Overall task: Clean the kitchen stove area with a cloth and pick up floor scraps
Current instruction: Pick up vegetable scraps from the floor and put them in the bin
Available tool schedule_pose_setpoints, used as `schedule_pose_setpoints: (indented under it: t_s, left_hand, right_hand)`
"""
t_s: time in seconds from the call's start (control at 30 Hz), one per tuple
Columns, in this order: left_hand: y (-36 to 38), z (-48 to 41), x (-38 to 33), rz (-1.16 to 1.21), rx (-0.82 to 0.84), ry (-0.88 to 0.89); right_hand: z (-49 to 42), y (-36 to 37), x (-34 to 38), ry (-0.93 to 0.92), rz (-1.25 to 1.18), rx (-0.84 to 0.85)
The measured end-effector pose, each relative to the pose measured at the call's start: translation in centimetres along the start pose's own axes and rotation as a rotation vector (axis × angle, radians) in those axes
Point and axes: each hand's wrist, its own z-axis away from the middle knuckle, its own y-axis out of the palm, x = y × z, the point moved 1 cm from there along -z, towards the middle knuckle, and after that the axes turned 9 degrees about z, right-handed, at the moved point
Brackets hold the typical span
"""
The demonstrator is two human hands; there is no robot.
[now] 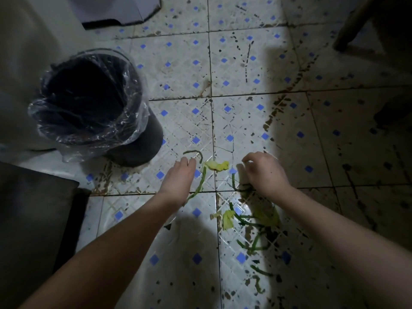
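Left hand point(180, 175), right hand point(265, 172), both down at the floor point(245, 68), fingers curled. Gripping anything? I can't tell. One yellow scrap point(217, 166) between them, one bin point(153, 134) nearby.

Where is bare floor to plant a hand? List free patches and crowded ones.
Free: tiles beyond left hand and right hand, between bin and wooden leg; also the tile between dark mat and left forearm. Crowded: scraps between the hands and along the right forearm.

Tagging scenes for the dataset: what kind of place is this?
Probably a home kitchen floor. Stained tiles with blue diamonds, vegetable scraps strewn across them, and a plastic-lined bin standing close by all point that way.
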Motion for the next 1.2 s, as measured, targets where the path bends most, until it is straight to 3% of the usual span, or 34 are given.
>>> schedule_pose_setpoints:
  t_s: [0.3, 0.7, 0.83, 1.2]
  left_hand:
    - [-0.9, -1.8, -1.1, 0.075, -0.121, 0.1]
    - [0.1, -2.5, -1.5, 0.071, -0.009, 0.119]
    - [0.2, -2.0, -0.7, -0.046, -0.026, 0.163]
    - [-0.3, -0.4, -1.8, 0.059, 0.01, 0.203]
  right_hand:
    - [-0.2, 0.7, -0.6, 0.011, -0.018, -0.014]
    - [0.2, 0.8, -1.1, 0.036, -0.045, 0.006]
    - [0.2, 1.4, -1.4, 0.036, -0.03, 0.026]
    - [0.3, 1.9, -1.7, 0.02, -0.02, 0.049]
